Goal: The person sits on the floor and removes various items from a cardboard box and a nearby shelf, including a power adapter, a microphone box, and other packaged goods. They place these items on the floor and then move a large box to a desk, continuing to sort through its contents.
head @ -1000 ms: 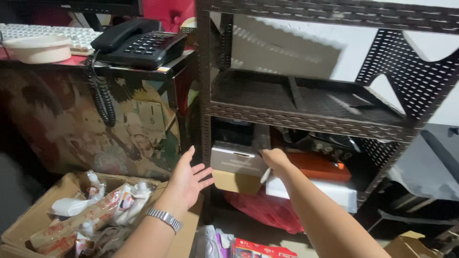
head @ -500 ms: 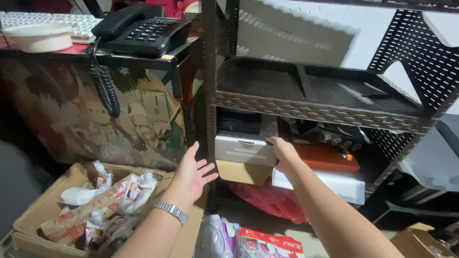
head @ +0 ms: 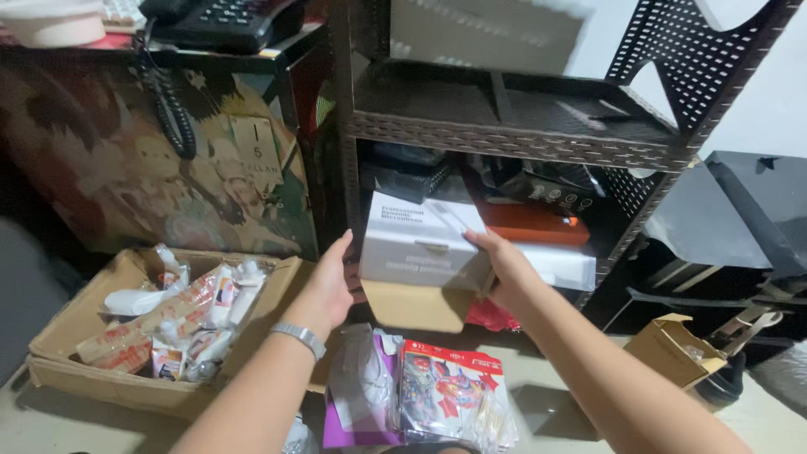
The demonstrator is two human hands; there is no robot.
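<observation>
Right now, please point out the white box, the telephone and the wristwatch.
white box [head: 420, 244]: head view, front face.
telephone [head: 223, 17]: head view, keypad.
wristwatch [head: 298, 338]: head view, metal band.

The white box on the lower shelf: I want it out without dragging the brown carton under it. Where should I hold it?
Take the white box by its two short side faces, one hand from each side, as the left hand and right hand now do. It sticks out past the shelf and the brown carton, so both sides are free.

Head view, downward, close to shelf [head: 513, 139]
</observation>
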